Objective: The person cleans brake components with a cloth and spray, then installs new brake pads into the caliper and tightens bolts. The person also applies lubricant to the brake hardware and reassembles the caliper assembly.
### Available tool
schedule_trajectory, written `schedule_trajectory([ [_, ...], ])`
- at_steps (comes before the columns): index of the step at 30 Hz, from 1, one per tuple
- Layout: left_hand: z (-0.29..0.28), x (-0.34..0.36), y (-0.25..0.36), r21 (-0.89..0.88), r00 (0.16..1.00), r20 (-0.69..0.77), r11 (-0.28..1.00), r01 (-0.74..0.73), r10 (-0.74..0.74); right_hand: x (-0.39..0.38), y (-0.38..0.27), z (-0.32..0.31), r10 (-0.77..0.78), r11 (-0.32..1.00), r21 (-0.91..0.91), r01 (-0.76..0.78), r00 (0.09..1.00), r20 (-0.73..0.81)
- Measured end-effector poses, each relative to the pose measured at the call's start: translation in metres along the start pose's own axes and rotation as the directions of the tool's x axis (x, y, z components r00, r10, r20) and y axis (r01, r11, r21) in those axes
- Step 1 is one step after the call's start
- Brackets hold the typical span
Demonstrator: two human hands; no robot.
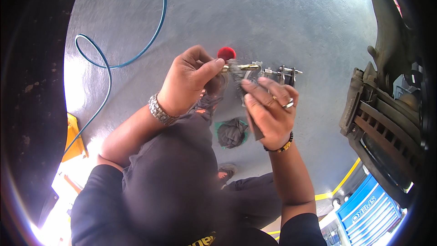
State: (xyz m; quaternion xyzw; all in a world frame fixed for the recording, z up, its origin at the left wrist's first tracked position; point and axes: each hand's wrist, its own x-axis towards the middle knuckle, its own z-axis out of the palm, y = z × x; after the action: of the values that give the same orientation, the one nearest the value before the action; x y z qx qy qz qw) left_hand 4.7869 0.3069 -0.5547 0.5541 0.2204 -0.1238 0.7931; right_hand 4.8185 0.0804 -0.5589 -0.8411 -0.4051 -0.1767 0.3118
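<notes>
Gripping a brass-tipped tool (240, 67), both hands, red cap (226, 53) just behind.

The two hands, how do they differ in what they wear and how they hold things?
The left hand has a metal watch band at its wrist; the right hand has a dark beaded bracelet and a ring. The left hand pinches a slim brass-coloured pin by its end; the right hand wraps a dark rag against it. Both are bare and raised over the grey floor.
</notes>
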Motion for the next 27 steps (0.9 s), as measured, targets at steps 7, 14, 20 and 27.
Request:
schedule_trajectory([
  [7, 0.001, 0.002, -0.009, -0.358, 0.975, -0.002, 0.911, 0.206, -0.221, -0.006, -0.012, 0.0, -0.04, 0.996, -0.075, 0.039, 0.999, -0.018],
  [14, 0.003, 0.005, -0.004, -0.342, 0.965, -0.023, 0.909, 0.24, -0.263, -0.01, 0.012, -0.01, 0.041, 0.996, -0.075, -0.054, 0.987, -0.157],
  [20, 0.002, 0.007, -0.008, -0.364, 0.959, 0.0, 0.893, 0.265, -0.284, -0.015, -0.01, 0.0, 0.063, 0.997, -0.03, -0.065, 0.995, -0.072],
  [27, -0.015, 0.009, -0.012, -0.506, 0.891, -0.114, 0.797, 0.329, -0.44, -0.018, -0.015, 0.016, 0.152, 0.976, 0.177, -0.129, 0.981, -0.123],
])
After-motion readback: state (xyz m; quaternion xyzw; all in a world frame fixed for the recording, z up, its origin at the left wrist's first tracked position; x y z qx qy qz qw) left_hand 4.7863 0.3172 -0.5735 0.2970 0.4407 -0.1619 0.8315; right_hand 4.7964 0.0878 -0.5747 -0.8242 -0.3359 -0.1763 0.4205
